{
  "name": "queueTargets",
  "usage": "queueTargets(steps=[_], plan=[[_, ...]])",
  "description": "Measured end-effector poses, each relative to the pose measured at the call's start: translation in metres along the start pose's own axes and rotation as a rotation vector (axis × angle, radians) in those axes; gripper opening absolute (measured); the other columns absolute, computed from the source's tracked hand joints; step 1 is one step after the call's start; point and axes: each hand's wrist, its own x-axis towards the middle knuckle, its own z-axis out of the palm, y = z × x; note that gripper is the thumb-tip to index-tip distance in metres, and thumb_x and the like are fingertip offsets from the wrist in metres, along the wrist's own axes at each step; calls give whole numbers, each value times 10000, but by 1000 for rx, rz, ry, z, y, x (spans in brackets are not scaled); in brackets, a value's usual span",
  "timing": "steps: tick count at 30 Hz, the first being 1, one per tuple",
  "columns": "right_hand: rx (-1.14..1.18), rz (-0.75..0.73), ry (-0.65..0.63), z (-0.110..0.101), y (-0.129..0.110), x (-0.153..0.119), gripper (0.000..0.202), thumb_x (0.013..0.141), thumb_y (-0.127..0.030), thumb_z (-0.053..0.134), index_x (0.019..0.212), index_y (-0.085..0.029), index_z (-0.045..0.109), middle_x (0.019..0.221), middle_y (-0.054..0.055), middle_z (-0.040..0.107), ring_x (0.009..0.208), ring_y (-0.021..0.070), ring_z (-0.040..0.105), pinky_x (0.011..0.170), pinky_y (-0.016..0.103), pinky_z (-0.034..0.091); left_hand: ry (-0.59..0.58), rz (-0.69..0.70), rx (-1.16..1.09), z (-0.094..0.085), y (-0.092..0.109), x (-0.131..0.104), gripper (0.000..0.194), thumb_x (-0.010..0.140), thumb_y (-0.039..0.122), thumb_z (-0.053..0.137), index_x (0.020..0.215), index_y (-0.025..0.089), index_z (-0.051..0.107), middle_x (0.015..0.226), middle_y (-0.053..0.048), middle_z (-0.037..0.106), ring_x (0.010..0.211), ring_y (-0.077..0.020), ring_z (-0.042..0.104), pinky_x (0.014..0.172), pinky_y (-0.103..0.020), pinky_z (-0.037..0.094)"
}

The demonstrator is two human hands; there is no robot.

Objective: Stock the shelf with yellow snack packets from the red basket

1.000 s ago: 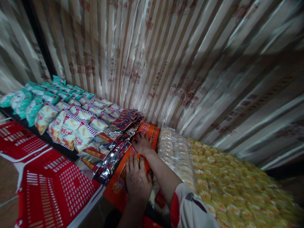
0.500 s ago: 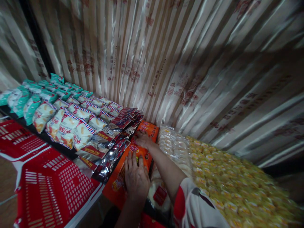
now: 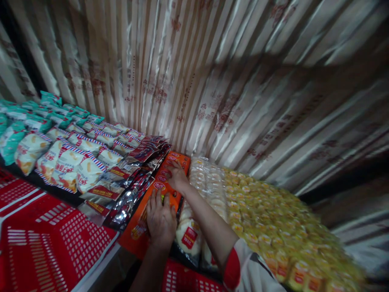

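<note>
Orange packets (image 3: 138,225) lie overlapping in a narrow row on the shelf. My left hand (image 3: 161,219) rests on the nearer packets, palm down with its fingers spread. Farther back, my right hand (image 3: 176,175) touches the orange packets near the curtain, its fingers apart and slightly bent. Silver and dark red packets (image 3: 123,202) lie along the left side of the orange row. On the right are clear bags of round white items (image 3: 190,235), partly behind my right forearm.
White snack bags (image 3: 65,168) and green bags (image 3: 13,140) fill the shelf's left side. Yellow packages (image 3: 273,219) cover the right. Red baskets (image 3: 57,243) stand along the front edge, and a pleated curtain (image 3: 158,81) hangs behind.
The view has swung right, so the goods appear farther left. My right hand has shifted slightly over the orange packets; my left hand still lies on them.
</note>
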Motion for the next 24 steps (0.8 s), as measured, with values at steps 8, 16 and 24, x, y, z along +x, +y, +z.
queueTargets(steps=[8,16,24], plan=[[296,-198,398,-19,7,-112,318,860,-203,444,1122,-148,616,1381,121,441,1351,226,289,1078,437,336,204,92,3,5,5,-7,369,838,149,412,1139,83,615,1336,-214,463,1301,-350,343,1032,-512,325],[221,-21,656,-17,27,-250,308,878,-175,430,1134,-218,597,1322,92,510,1232,195,473,992,384,448,310,226,-216,-15,21,-32,317,826,100,402,1037,104,640,1287,-164,507,1293,-305,343,1014,-463,385],[126,105,668,25,15,-359,297,874,-215,462,1129,-250,610,1254,64,576,1128,187,568,918,298,500,292,444,-450,-38,11,-65,310,828,74,391,1001,156,635,1180,-109,578,1152,-243,474,965,-422,439]])
